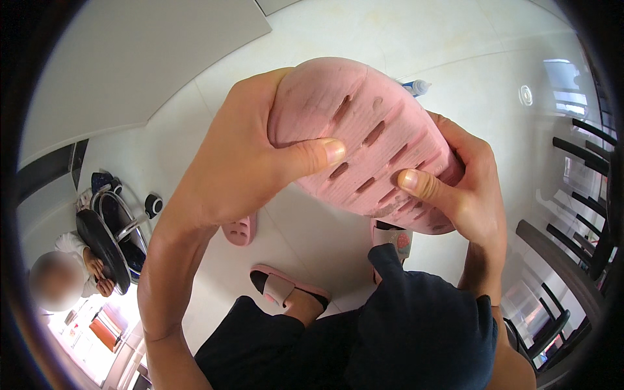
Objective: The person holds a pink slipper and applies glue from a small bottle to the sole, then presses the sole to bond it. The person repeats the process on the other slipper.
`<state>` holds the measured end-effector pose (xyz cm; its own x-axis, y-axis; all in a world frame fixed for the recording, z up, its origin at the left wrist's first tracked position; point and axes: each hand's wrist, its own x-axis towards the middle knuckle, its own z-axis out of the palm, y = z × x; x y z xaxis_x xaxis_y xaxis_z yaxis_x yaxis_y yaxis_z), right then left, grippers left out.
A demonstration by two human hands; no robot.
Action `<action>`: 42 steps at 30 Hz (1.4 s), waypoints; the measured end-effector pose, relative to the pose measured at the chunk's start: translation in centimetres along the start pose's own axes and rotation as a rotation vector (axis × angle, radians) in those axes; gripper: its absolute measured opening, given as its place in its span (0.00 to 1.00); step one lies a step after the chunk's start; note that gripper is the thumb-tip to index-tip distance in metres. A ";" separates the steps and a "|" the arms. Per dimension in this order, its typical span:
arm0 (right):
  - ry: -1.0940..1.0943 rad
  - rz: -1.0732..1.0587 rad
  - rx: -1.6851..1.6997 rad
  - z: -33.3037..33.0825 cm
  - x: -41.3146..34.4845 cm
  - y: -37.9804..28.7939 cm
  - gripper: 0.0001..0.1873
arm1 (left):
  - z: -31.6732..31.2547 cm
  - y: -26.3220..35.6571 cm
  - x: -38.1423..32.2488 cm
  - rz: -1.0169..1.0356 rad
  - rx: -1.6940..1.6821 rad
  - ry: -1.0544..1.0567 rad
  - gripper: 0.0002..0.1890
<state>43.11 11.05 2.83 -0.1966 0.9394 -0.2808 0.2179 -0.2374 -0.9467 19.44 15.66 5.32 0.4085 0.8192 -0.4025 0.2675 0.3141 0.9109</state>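
Observation:
A pink slipper (360,131) is held up before me, its slotted sole facing the camera. Dark stains mark the sole, heaviest toward the lower right end. My left hand (248,141) grips the slipper's upper left end, thumb pressed flat on the sole and fingers hidden behind. At the opposite end my right hand (468,180) holds it the same way, its thumb also on the sole. Another pink slipper (240,231) lies on the floor, partly covered by my left wrist. Beyond the held slipper, a small blue-and-white bottle (417,87) with a nozzle is on the floor.
Slippers (279,287) are on my feet on the pale tiled floor (292,234). A person (97,275) sits at far left by a black-and-chrome wheeled chair (117,224). Dark slatted chairs (580,224) line the right side; a grey panel (136,58) fills the upper left.

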 end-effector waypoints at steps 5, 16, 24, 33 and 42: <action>-0.001 0.000 -0.016 0.0 0.1 0.1 0.32 | 0.0 0.0 0.1 0.001 0.017 -0.001 0.32; 0.005 0.025 -0.008 -0.3 0.0 0.2 0.32 | 0.2 0.1 0.3 0.003 0.042 -0.005 0.31; 0.005 0.017 -0.014 -0.3 0.2 0.1 0.32 | 0.2 0.1 0.3 0.017 0.047 0.011 0.32; -0.032 0.094 0.003 -0.5 0.2 -0.6 0.33 | -0.1 0.1 0.1 0.017 0.014 0.000 0.33; 0.002 0.024 0.007 -0.1 0.2 0.1 0.33 | -0.1 0.1 0.0 0.011 0.020 -0.002 0.32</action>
<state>43.19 11.21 2.73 -0.1896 0.9339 -0.3030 0.2159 -0.2614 -0.9408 19.42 15.75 5.43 0.4132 0.8216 -0.3927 0.2803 0.2955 0.9133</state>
